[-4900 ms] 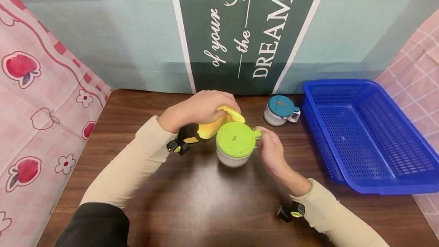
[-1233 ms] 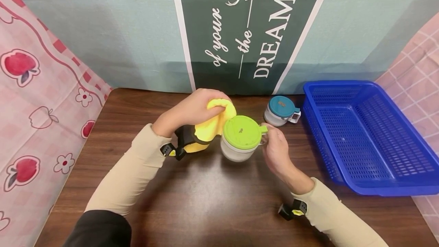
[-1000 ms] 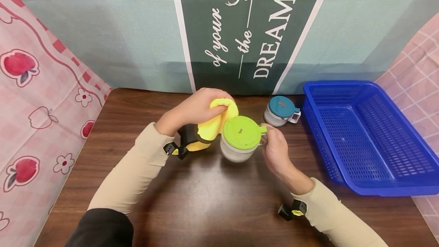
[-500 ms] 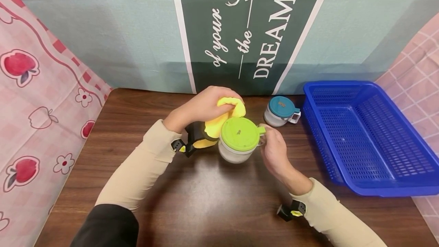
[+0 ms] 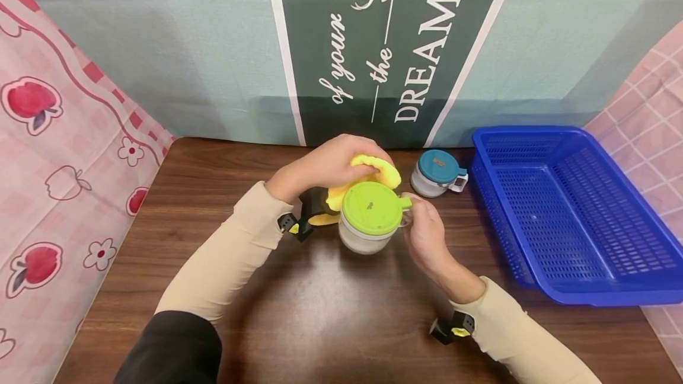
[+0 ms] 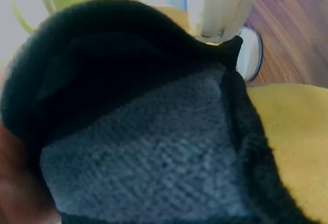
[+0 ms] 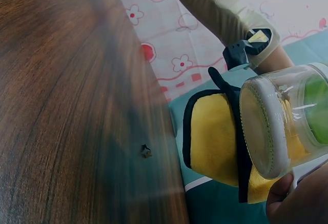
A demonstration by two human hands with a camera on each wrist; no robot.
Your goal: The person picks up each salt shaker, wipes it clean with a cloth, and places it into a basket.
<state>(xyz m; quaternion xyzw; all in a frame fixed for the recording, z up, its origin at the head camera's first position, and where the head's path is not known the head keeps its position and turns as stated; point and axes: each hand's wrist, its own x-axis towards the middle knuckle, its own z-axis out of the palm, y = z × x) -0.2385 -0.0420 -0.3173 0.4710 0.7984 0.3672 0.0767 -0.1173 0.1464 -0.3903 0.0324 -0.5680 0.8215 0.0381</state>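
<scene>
My right hand point(image 5: 425, 233) grips the handle of a clear seasoning jar point(image 5: 372, 209) with a lime-green lid, held raised over the table. Its white-rimmed base faces the right wrist camera. In my left hand point(image 5: 347, 162) is a yellow cleaning cloth point(image 5: 381, 170) with black edging, pressed along the jar's far left side. The left wrist view is mostly filled by the grey underside of the cloth point(image 6: 154, 152), which hides the fingers. A second jar point(image 5: 439, 172) with a teal lid stands upright behind, to the right.
A blue perforated basket point(image 5: 533, 277) stands at the table's right side. The brown wooden table point(image 5: 341, 325) ends at a hanging cloth backdrop point(image 5: 213, 64). A pink patterned sheet point(image 5: 69, 153) hangs at the left.
My left hand has slid the cloth rightward along the far side of the green-lidded jar over the last second. The jar has shifted slightly left; the teal-lidded jar has not moved.
</scene>
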